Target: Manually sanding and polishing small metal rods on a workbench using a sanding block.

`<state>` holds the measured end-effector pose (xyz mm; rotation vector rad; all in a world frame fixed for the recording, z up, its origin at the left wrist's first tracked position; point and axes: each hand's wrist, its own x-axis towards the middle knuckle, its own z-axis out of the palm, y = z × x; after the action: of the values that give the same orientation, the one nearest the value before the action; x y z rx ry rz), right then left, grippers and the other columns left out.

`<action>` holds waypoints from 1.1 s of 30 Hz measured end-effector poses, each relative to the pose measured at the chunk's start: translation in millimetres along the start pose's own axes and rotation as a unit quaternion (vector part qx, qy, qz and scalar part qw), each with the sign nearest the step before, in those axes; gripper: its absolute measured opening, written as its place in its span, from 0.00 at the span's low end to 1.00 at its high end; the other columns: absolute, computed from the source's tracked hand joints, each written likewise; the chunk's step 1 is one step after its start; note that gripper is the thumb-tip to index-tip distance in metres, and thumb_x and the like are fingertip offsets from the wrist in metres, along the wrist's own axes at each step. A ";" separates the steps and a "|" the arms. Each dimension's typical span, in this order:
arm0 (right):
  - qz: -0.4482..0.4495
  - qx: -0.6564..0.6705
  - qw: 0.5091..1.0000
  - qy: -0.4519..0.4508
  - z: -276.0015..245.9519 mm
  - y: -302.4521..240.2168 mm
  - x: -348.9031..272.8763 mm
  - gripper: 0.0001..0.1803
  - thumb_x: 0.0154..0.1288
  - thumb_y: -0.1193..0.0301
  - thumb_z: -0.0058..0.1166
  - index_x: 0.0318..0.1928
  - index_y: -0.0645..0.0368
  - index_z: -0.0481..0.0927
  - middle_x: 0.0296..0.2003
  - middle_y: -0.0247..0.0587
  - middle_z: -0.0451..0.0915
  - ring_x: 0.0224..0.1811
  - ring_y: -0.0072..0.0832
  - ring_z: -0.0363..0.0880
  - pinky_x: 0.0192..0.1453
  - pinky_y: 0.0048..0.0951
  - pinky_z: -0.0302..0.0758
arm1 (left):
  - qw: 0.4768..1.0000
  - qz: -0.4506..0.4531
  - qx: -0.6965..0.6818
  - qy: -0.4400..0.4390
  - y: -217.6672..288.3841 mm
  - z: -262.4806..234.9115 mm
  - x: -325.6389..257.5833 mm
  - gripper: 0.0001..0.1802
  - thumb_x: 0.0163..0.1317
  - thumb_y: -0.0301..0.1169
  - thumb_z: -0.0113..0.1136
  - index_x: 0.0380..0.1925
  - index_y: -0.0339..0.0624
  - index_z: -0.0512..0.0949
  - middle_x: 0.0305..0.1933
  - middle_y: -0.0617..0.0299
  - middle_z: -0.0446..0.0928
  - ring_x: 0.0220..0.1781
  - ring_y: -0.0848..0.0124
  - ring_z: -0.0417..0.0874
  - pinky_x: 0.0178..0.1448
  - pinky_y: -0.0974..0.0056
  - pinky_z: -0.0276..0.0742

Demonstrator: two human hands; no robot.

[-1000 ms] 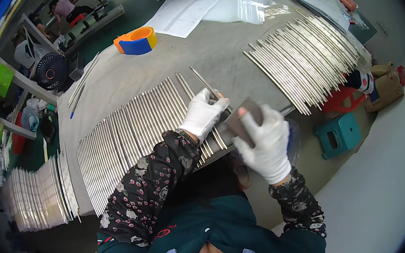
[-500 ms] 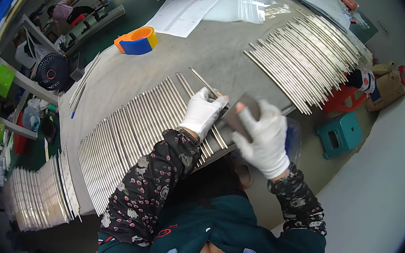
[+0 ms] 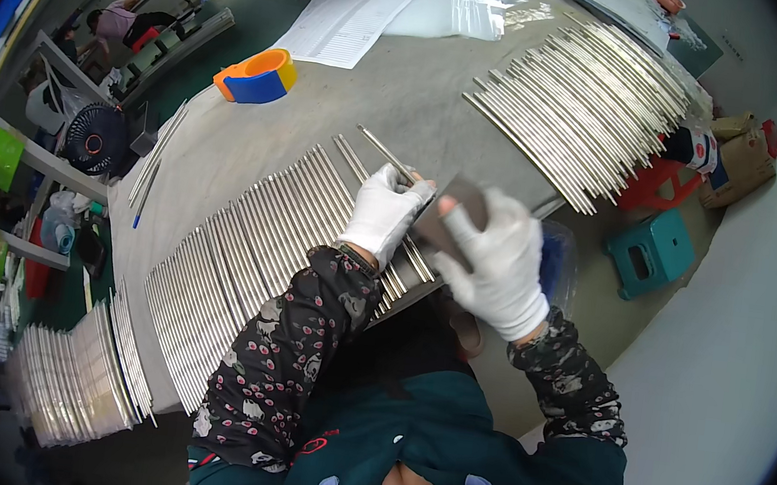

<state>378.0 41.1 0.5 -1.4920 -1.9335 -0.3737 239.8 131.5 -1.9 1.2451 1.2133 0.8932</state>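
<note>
Where the right hand [image 3: 501,260] wraps the pad [image 3: 453,219], the rod [image 3: 387,154] disappears.

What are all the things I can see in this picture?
thin silver metal rods: many, silver, in a row on the table under the left arm
second batch of silver metal rods: many, silver, far right of the table
single silver rod: one, silver, at the left hand
dark grey pad: one, grey, in the right hand
orange and blue tape roll: one, far left of the table
white paper sheets: a few, white, far edge
clear plastic bags: clear, far edge
teal plastic stool: one, on the floor, right
grey table: one
left hand: white glove
right hand: white glove
</note>
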 end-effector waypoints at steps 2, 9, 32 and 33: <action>0.002 -0.014 1.000 0.014 10.2 7.7 -7.6 0.31 0.47 0.61 0.65 0.55 0.52 0.75 0.50 0.57 0.70 0.44 0.46 0.72 0.42 0.43 0.70 | 0.999 -0.040 -0.031 -0.014 1.4 -0.8 -4.4 0.09 0.61 0.31 0.62 0.34 0.41 0.73 0.20 0.73 0.68 0.15 0.84 0.63 0.18 0.76 0.56; -0.005 0.038 0.998 -0.050 -3.2 4.6 -20.0 0.35 0.44 0.64 0.67 0.57 0.51 0.74 0.51 0.59 0.70 0.48 0.49 0.70 0.50 0.44 0.68 | 0.997 -0.054 -0.048 -0.014 0.8 -5.5 -4.8 0.11 0.59 0.31 0.63 0.37 0.36 0.75 0.27 0.67 0.75 0.27 0.81 0.72 0.32 0.74 0.69; -0.118 0.014 0.973 -0.198 -6.7 -6.8 4.2 0.25 0.51 0.65 0.58 0.52 0.57 0.76 0.55 0.46 0.72 0.65 0.51 0.61 0.69 0.64 0.47 | 0.878 0.022 0.475 0.059 32.8 -52.9 30.5 0.18 0.55 0.40 0.61 0.39 0.37 0.75 0.35 0.52 0.82 0.39 0.55 0.83 0.45 0.56 0.77; -0.121 0.015 0.972 -0.201 -5.2 -7.9 2.5 0.25 0.51 0.65 0.58 0.52 0.57 0.76 0.55 0.46 0.72 0.65 0.51 0.61 0.69 0.64 0.47 | 0.859 0.041 0.500 0.103 41.0 -55.9 24.7 0.21 0.55 0.42 0.61 0.41 0.37 0.75 0.36 0.50 0.82 0.45 0.53 0.82 0.50 0.56 0.76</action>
<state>371.9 37.5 7.3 -1.3938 -2.4404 -0.1514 194.7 173.0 38.8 2.0583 1.9202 0.4184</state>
